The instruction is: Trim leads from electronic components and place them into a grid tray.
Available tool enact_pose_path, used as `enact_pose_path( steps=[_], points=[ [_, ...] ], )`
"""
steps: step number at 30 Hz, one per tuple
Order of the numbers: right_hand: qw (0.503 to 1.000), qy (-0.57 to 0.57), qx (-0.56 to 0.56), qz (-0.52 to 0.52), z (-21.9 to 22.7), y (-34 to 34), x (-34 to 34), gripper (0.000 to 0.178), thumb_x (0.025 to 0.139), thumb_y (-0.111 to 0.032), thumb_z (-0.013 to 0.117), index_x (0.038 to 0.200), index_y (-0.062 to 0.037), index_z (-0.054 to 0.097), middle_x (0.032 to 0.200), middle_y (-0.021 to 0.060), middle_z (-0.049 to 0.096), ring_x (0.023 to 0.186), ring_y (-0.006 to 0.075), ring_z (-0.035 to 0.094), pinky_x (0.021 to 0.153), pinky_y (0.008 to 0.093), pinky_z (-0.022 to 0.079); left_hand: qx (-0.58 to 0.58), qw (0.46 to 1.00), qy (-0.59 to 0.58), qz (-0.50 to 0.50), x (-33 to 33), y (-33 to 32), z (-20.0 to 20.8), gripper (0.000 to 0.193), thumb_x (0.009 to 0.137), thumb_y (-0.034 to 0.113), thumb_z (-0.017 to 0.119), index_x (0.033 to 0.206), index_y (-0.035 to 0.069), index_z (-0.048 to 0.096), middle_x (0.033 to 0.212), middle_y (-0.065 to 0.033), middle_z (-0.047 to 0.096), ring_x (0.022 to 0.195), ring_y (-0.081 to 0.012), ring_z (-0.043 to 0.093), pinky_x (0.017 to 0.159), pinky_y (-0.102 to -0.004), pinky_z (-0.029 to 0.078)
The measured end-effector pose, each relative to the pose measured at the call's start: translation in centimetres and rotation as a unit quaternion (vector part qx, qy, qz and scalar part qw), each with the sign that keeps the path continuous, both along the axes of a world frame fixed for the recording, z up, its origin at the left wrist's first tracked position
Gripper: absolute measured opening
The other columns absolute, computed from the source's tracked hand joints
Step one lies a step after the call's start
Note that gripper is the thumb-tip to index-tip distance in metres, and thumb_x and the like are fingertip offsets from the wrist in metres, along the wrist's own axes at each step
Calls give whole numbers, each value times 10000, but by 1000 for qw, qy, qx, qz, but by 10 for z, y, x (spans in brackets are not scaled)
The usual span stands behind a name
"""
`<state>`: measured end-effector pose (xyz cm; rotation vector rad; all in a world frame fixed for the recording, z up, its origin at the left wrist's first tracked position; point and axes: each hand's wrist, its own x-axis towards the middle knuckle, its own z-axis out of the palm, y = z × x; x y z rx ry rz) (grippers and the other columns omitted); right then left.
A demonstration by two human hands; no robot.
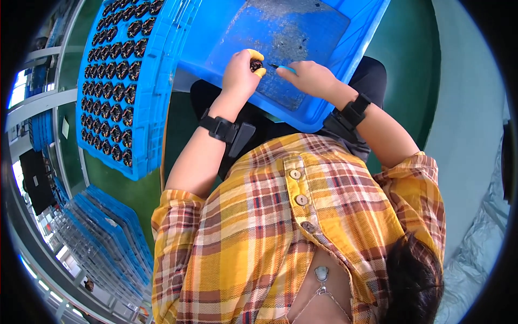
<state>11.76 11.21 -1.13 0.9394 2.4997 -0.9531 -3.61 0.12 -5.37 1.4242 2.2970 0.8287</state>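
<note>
My left hand (pixel 240 75) is closed on a small, dark, round part with copper-coloured bits (pixel 256 65), perhaps a wound motor core. Yellow covers (pixel 255 54) sit on its thumb and a fingertip. To its right, my right hand (pixel 315 81) grips a slim tool with a blue handle (pixel 290 69); the dark tip points at the part, a small gap apart. The tool's exact kind is too small to tell. Both hands are above the near end of a blue plastic bin (pixel 310 123), whose bottom carries grey dust and dark scraps.
On the left stands a blue tray (pixel 141 129) with rows of similar dark round parts and a gap in one upper row. Stacked blue and clear trays (pixel 108 227) are at lower left. A pale wall (pixel 469 119) runs along the right. My legs are under the bin's near end.
</note>
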Motion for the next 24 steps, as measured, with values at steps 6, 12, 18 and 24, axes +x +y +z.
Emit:
enact_pose_path(
  steps=[6,12,18,24],
  points=[
    [999,40,3,-29,-10,9,10,586,933,-568,409,1009,-47,666,961,189,672,934,368,630,808,451,502,96,932,-347,40,6,-9,31,359,793,-54,699,1105,-18,526,949,-94,612,887,-172,633,752,-298,560],
    [995,100,17,-15,-31,7,16,542,938,-519,439,953,-27,665,900,223,655,881,411,615,766,469,499,182,889,-421,9,5,-38,98,402,767,-91,702,1118,-24,516,987,-124,622,787,-179,642,678,-288,557],
    [995,97,-14,-22,-41,6,23,533,937,-496,470,866,10,619,872,289,618,890,460,582,750,515,460,231,930,-284,29,-35,-71,180,408,784,-47,714,1152,-29,539,984,-101,626,800,-144,627,651,-254,540],
    [993,112,-27,-11,-22,0,20,499,938,-463,486,911,14,626,877,287,621,885,460,583,743,515,465,155,968,-28,193,-132,-81,206,340,807,32,723,1115,-13,586,914,-41,651,812,-99,608,630,-220,499]
  ],
)
